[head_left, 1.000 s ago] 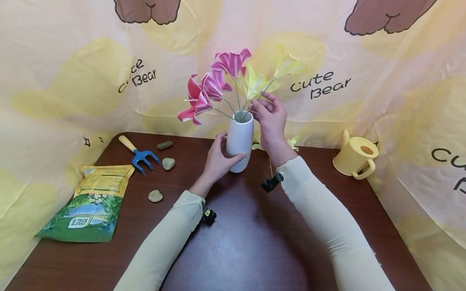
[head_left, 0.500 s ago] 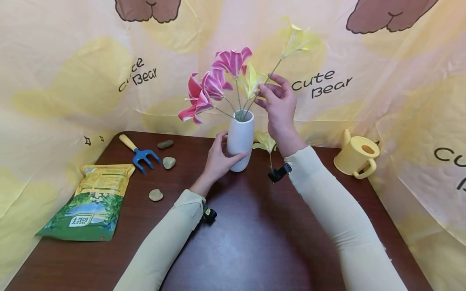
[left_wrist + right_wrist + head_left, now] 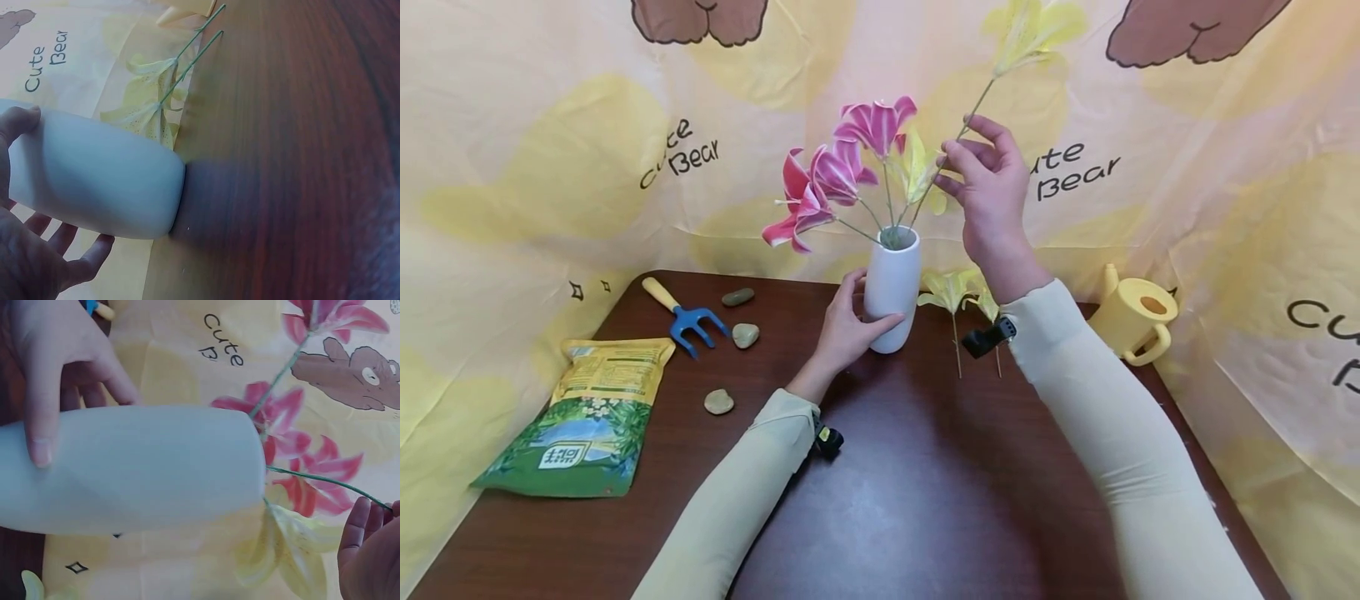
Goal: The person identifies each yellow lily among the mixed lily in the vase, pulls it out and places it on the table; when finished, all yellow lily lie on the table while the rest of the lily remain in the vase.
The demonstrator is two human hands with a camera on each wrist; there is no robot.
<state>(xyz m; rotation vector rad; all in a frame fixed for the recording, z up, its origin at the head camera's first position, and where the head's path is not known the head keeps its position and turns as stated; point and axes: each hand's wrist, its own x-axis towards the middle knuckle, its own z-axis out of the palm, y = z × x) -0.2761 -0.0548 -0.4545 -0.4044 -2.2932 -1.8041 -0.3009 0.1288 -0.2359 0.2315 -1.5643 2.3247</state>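
Note:
A white vase stands on the dark wooden table, and my left hand grips its side. Pink lilies and one yellow lily stand in it. My right hand is raised to the right of the blooms and pinches the thin stem of another yellow lily. That stem's lower end reaches the vase mouth. The left wrist view shows the vase in my left hand. In the right wrist view the green stem runs from the vase to my right hand's fingers.
Two more yellow lilies lie on the table right of the vase. A yellow watering can stands at the right edge. At left are a blue hand rake, three stones and a green bag. A printed cloth backs the table.
My right hand has risen up and to the right, drawing the yellow lily higher so its bloom now tops the frame. My left hand stays on the vase.

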